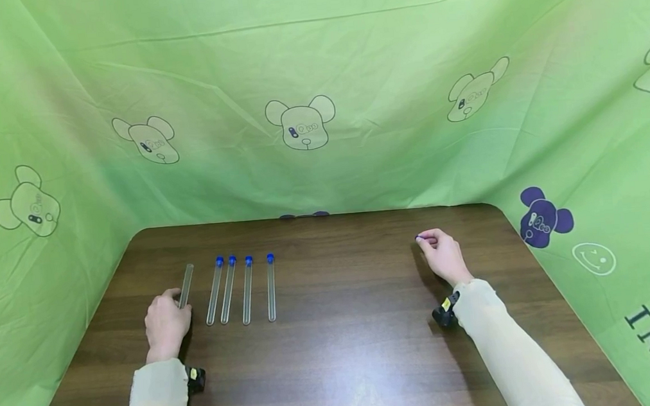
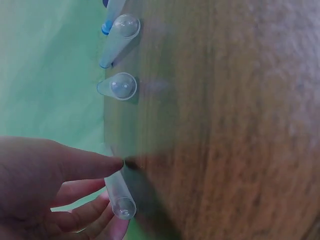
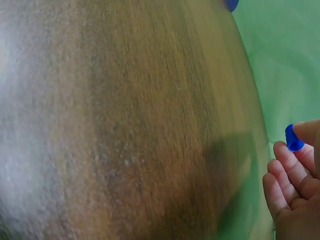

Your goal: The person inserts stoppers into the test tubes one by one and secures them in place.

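Note:
At the left of the table, my left hand (image 1: 167,320) grips an uncapped clear test tube (image 1: 187,283) between thumb and fingers. The left wrist view shows that test tube (image 2: 121,195) with its rounded end toward the camera. Far to the right, my right hand (image 1: 444,258) pinches a small blue cap (image 3: 294,138) between thumb and index finger, the other fingers loosely bent. Just right of the left hand lie several test tubes with blue caps, among them a leftmost tube (image 1: 214,293) and a rightmost one (image 1: 271,291) set slightly apart.
The brown wooden table (image 1: 349,349) has rounded far corners. A green cloth (image 1: 300,57) printed with bear heads hangs behind it and along both sides. Each wrist carries a small black camera, the left camera (image 1: 196,378) and the right camera (image 1: 445,313).

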Available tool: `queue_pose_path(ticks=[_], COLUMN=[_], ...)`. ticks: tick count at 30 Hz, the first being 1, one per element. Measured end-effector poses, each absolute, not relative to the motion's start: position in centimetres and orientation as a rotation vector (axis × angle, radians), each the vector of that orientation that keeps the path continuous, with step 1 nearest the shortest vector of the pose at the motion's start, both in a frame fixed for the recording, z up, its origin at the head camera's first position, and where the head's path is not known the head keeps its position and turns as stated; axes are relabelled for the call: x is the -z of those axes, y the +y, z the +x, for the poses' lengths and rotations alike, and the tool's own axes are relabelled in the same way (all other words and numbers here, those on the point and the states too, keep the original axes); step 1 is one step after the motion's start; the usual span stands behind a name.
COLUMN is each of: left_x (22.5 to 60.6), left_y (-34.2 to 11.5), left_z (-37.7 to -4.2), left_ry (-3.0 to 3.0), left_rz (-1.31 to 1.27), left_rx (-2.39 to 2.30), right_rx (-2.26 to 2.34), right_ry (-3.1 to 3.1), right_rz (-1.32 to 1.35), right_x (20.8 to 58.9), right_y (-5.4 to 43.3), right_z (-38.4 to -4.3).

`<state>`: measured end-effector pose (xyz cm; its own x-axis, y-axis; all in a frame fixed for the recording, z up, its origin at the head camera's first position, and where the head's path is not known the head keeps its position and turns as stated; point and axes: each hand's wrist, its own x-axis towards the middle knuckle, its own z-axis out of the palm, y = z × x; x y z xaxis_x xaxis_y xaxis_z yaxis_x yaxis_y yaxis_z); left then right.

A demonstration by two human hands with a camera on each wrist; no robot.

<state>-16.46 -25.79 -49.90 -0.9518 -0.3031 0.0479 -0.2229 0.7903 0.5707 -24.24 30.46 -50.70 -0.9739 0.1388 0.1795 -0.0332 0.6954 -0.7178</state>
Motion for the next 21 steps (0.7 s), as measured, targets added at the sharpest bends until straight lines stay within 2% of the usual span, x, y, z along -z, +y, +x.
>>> queue_pose_path(ticks=[21], left_x=[49.96], left_y=[-25.7], left_z=[-16.64], left_ry=[-2.878], left_rz=[0.428], left_rx=[0.856], right_rx=[-1.158], right_ry=[-2.658], right_rz=[-0.076], right_x=[50.9], right_y=[30.39], right_z=[-24.28])
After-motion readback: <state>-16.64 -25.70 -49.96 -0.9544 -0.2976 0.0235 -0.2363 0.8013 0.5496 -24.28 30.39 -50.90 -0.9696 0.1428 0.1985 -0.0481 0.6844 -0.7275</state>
